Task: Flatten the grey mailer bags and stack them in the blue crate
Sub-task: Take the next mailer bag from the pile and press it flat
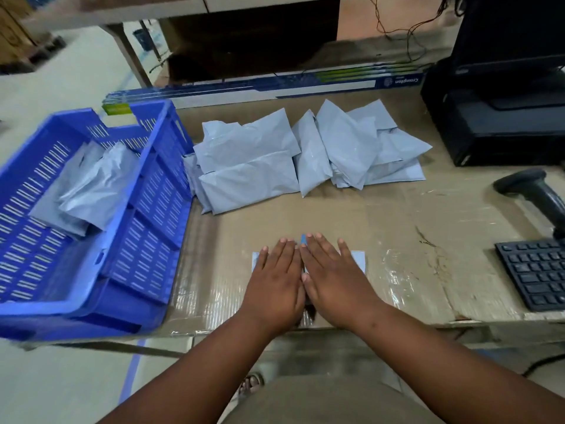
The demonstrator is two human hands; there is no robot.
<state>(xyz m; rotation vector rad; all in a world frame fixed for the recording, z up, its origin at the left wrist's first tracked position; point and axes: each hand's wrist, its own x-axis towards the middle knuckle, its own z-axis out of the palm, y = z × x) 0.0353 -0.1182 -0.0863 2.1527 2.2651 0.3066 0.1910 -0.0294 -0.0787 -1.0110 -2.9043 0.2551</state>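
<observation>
Head view is showing the flattening step. Left of the hands, the blue crate [91, 209] is holding a few bags. The left hand [275, 280] and right hand [333, 276] are pressing flat, fingers straight, on one grey mailer bag [358, 261], mostly hidden. Next, I think, it is needing lifting into the crate. Behind, the pile of bags [305, 154] is waiting.

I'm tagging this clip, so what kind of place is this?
Probably a packing or dispatch station: a pile of grey mailer bags on a cardboard-covered table, a blue crate for stacking, and a barcode scanner beside a keyboard.
</observation>
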